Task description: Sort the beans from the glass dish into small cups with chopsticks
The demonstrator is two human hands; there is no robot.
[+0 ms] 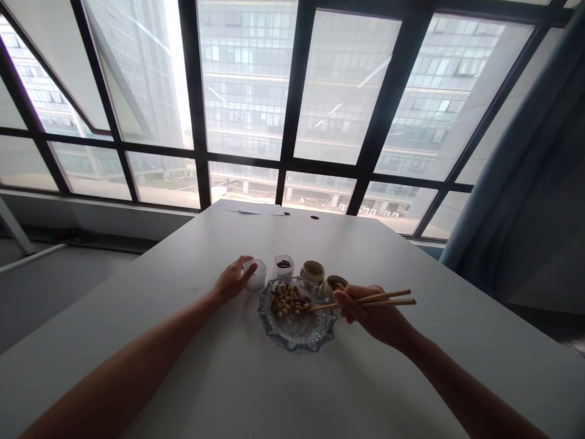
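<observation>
The mixed brown nuts or seeds (pixel 290 300) I am working over lie heaped in the far left part of a clear glass dish (pixel 299 334) with a scalloped rim, leaving its near side bare. The chopsticks (pixel 388 296) reach in from the right, their tips low against the heap's right edge; I cannot tell whether a piece is pinched between them. My right hand (pixel 369 310) grips them firmly partway along, just beside the dish's right rim. My left hand (pixel 232 280) has thumb and fingers around a translucent cup (pixel 256 280), just beyond the dish's left rim, and seems to be steadying it.

I judge the step in hand to be picking at the heap for a single piece. The next move calls for a light, even squeeze at the tips, since such smooth, rounded pieces could roll free.

Beyond the dish, a white container (pixel 284 274) holds dark pieces, an olive cup (pixel 313 281) stands to its right, and a second olive pot (pixel 328 289) with pieces inside sits near my right hand. All rest on the white table (pixel 205 378), with papers (pixel 249 209) at its far edge.
</observation>
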